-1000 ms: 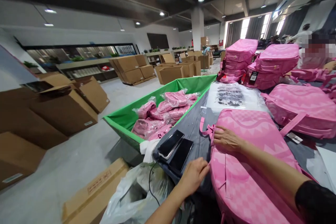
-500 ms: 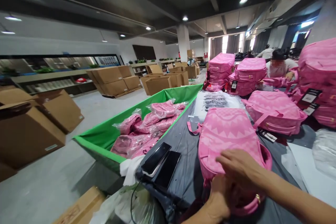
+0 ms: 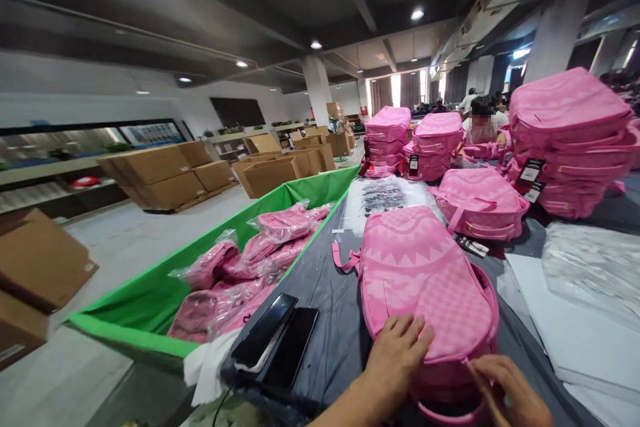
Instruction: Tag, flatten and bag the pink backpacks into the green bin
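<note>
A pink backpack [image 3: 415,280] with a zigzag and checked pattern lies front side up on the dark-covered table, its near end toward me. My left hand [image 3: 400,353] rests on its near left part, fingers stretched out over the front panel. At the near right edge, my right hand [image 3: 510,390] has thumb and fingers pinched together against the bag's rim. Its fingertips partly hide what they grip there. Below the hands, a pink loop hangs at the bag's near end.
Two dark phones [image 3: 293,347] lie left of the bag. A green-edged bin [image 3: 135,330] beside the table holds pink items in clear plastic. Stacked pink backpacks [image 3: 565,120], clear plastic bags [image 3: 595,267] and white sheets [image 3: 575,333] are to the right. A co-worker [image 3: 483,123] sits beyond.
My left hand has moved up from the bag's near end onto its front panel. My right hand has gone from above the panel to the near right edge. The view has swung right.
</note>
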The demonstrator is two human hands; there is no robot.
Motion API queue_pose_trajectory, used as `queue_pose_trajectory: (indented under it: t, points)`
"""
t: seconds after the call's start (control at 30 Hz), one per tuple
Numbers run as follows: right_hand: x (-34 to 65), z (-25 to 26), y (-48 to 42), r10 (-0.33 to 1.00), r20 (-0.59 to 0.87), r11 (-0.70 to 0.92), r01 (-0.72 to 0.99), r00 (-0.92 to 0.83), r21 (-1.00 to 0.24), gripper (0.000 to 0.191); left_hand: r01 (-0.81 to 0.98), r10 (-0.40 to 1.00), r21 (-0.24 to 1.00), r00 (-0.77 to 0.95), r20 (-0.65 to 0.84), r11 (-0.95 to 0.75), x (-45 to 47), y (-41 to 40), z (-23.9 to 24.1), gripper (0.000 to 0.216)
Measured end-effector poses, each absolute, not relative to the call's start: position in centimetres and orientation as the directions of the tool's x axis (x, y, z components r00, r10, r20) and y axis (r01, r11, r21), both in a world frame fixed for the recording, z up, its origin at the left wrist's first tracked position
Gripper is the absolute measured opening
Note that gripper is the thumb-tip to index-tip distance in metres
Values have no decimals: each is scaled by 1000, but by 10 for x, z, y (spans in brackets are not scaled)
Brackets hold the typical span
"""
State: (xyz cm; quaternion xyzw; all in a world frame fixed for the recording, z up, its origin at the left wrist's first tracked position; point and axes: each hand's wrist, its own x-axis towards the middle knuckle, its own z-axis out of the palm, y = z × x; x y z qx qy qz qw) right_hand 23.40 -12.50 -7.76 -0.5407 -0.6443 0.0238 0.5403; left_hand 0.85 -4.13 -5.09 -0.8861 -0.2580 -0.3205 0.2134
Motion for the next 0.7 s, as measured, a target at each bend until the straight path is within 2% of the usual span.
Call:
queue_pose_trajectory:
  t: [0.03,0.07,0.13,0.17,0.27,0.37,0.57,0.7]
  points:
    - [243,-71,-125,717,628,321,658,301,-682,21,576,297,-246,685,665,-779,2,-40,-54,31]
    - [254,-63,-122,693,590,236,643,415,-729,16,551,264,-273,705,658,-789,-2,-41,-58,33]
    - [277,-50,-108,650,526,125,605,549,-787,34,508,195,-314,720,666,-802,-9,-49,-72,38]
    - [286,-44,-97,662,498,117,580,559,-806,41,490,156,-330,716,680,-807,-11,-55,-79,40]
    - [297,-31,-56,739,480,187,541,473,-820,54,482,106,-342,688,718,-807,-20,-72,-100,45]
    - [290,-29,-5,789,465,191,559,402,-807,54,517,165,-313,685,710,-797,-31,-74,-105,48]
    - [281,-43,64,892,313,109,516,327,-850,36,440,217,-298,799,561,-847,-51,-61,-44,40]
    - [273,-70,8,897,321,115,538,305,-835,24,518,294,-178,699,652,-837,-38,-89,-24,34]
